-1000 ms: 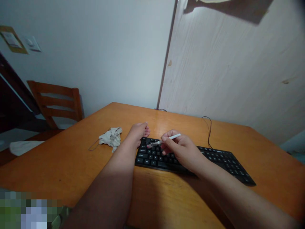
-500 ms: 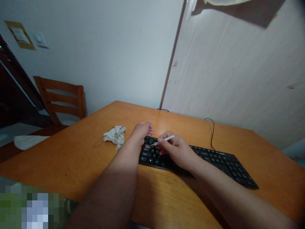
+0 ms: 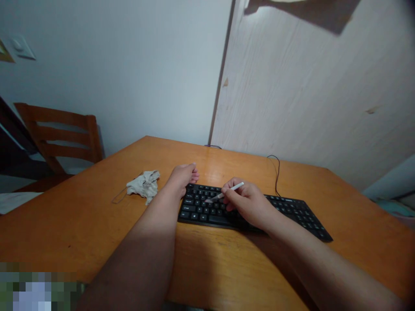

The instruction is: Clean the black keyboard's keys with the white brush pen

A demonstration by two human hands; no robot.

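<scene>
At the far left, a wooden chair [image 3: 63,134] is seen beside the wooden table [image 3: 81,229], with a white switch [image 3: 22,46] mounted on the wall above. On the table's left part, a crumpled greyish cloth [image 3: 143,185] is laid. Next, the left hand [image 3: 183,176] is placed at the far left corner of a black keyboard [image 3: 194,209], its fingers loosely curled; whether anything is gripped cannot be told, since the palm is hidden. Over the keyboard's left section, the tip of a white-handled brush [image 3: 218,196] is held at a slant, low among the keys. Its handle is pinched between the thumb and fingers of the right hand [image 3: 243,198], by which the keyboard's middle is partly covered. Farther right, the number keys are left exposed, and 1 dark cable [image 3: 278,172] is extended behind the keyboard toward the wall.
</scene>
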